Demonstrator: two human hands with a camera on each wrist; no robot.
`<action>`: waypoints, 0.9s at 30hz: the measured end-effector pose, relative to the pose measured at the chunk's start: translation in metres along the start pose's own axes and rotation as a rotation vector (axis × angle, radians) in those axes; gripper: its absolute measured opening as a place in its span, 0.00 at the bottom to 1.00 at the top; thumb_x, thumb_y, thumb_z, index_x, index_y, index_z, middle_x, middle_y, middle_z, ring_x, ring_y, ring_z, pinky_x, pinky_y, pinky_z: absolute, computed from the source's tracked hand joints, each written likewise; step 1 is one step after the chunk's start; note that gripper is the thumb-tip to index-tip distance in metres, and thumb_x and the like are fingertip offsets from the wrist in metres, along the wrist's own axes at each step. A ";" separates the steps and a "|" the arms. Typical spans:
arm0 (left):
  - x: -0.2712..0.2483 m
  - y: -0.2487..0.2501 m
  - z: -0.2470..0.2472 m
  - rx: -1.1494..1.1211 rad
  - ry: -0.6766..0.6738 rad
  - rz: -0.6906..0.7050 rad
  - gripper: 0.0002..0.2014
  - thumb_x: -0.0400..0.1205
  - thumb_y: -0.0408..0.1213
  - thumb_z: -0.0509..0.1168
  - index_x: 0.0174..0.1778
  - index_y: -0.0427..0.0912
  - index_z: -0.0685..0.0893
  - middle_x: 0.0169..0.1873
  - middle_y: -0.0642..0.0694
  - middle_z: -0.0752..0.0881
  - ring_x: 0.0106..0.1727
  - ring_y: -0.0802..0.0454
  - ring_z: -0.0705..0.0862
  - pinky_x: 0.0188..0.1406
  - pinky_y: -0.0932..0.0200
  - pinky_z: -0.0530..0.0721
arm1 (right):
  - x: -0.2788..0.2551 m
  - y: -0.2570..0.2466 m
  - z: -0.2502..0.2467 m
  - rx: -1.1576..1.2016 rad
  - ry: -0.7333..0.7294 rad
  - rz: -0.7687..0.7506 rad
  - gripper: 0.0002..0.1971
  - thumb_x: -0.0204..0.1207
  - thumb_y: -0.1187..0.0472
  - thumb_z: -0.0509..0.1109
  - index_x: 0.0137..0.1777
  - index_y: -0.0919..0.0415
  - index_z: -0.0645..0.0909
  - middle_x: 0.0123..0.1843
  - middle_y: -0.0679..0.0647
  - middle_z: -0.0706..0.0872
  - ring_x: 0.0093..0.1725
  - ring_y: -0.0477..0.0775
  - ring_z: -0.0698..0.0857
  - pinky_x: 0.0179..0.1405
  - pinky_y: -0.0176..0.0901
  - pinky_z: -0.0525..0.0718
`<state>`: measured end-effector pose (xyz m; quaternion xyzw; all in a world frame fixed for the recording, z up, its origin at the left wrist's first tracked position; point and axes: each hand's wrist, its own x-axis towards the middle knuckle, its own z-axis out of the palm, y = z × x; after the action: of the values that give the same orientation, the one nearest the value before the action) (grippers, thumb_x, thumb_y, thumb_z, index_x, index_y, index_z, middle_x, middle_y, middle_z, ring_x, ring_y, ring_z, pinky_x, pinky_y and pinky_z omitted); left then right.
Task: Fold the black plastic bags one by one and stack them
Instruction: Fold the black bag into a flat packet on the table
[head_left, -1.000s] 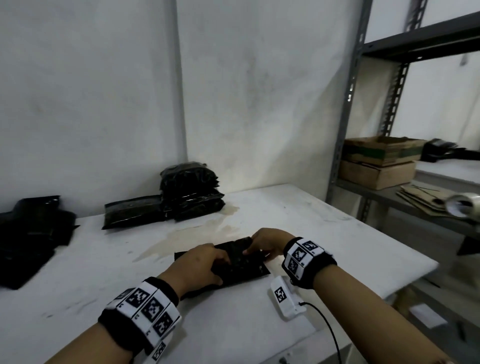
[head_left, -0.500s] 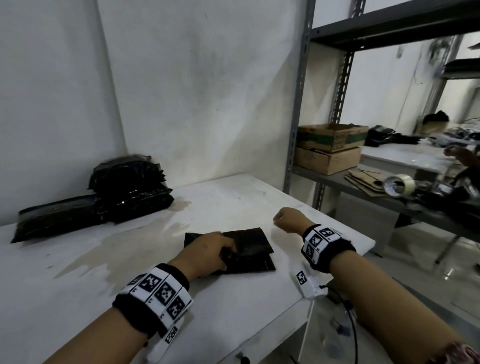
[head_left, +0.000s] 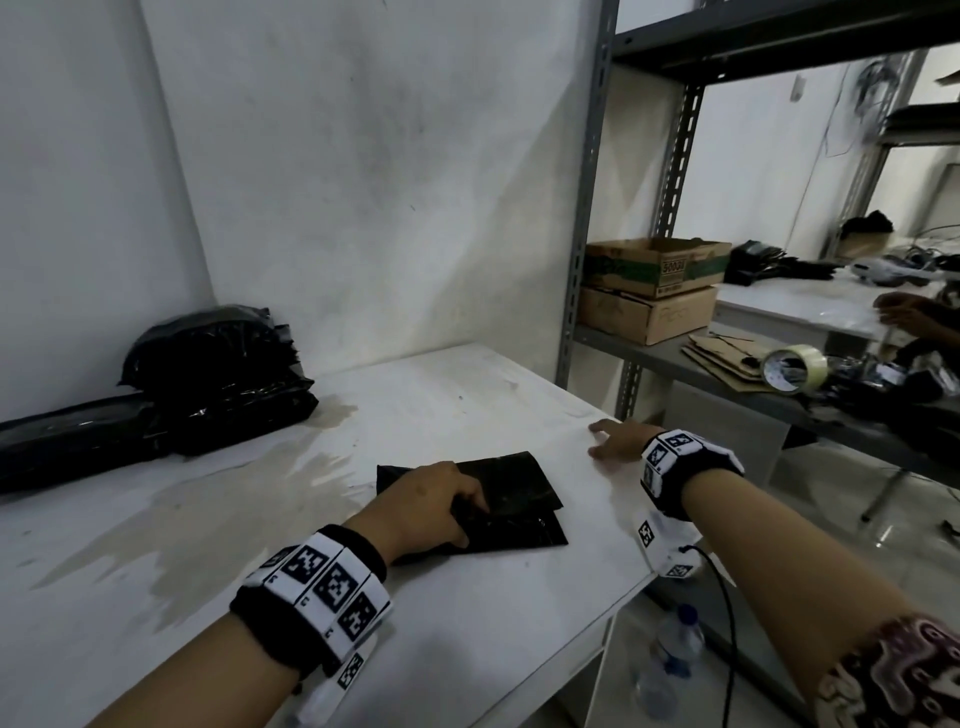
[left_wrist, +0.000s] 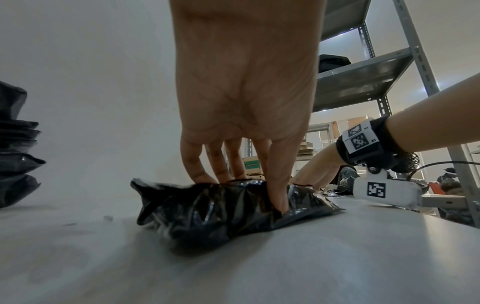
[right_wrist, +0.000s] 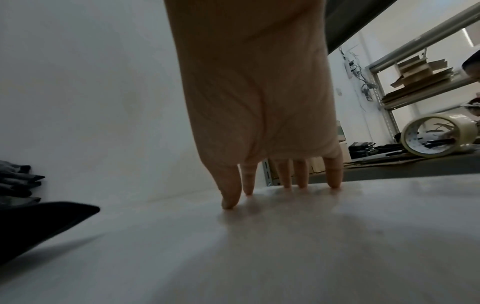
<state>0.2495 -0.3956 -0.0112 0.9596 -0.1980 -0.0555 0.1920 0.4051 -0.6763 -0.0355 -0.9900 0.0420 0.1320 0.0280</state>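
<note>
Folded bag (head_left: 511, 493) under the left hand (head_left: 423, 512): glossy black, pale glints on its creases. Stack of bags (head_left: 218, 374) by the wall: same shiny black. Table (head_left: 467, 395): white, with a tan-grey stain across its middle. Wall (head_left: 337, 182): off-white, smudged grey. Wristbands (head_left: 322, 587): black, carrying white tiles printed with black square-code patterns. Shelf rack (head_left: 582, 208): grey metal. Cardboard boxes (head_left: 654, 291): brown, the upper one banded green. Tape roll (head_left: 792, 366): translucent beige. Sleeve (head_left: 898, 675) on the right arm: dark red with pale swirls.
</note>
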 end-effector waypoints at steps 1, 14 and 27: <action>0.001 0.000 0.001 -0.003 -0.004 -0.006 0.19 0.72 0.36 0.76 0.59 0.52 0.85 0.53 0.52 0.77 0.55 0.54 0.76 0.54 0.65 0.75 | -0.001 0.000 -0.003 -0.011 -0.013 -0.005 0.36 0.82 0.41 0.62 0.85 0.51 0.53 0.85 0.59 0.60 0.81 0.62 0.64 0.79 0.50 0.64; 0.019 0.003 0.004 0.048 -0.010 0.022 0.20 0.71 0.37 0.77 0.58 0.50 0.85 0.51 0.54 0.73 0.55 0.53 0.76 0.46 0.66 0.71 | 0.021 0.007 -0.024 -0.156 0.113 0.008 0.26 0.81 0.49 0.67 0.74 0.63 0.76 0.74 0.58 0.78 0.73 0.58 0.77 0.71 0.46 0.75; 0.024 0.001 0.010 0.095 -0.007 0.058 0.20 0.73 0.39 0.76 0.60 0.50 0.83 0.56 0.49 0.76 0.50 0.57 0.71 0.43 0.66 0.66 | 0.029 0.009 -0.029 -0.068 0.146 -0.022 0.20 0.82 0.60 0.62 0.73 0.62 0.78 0.73 0.59 0.79 0.69 0.59 0.80 0.68 0.44 0.78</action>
<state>0.2696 -0.4098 -0.0203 0.9612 -0.2290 -0.0440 0.1471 0.4395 -0.6893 -0.0156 -0.9977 0.0285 0.0604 -0.0072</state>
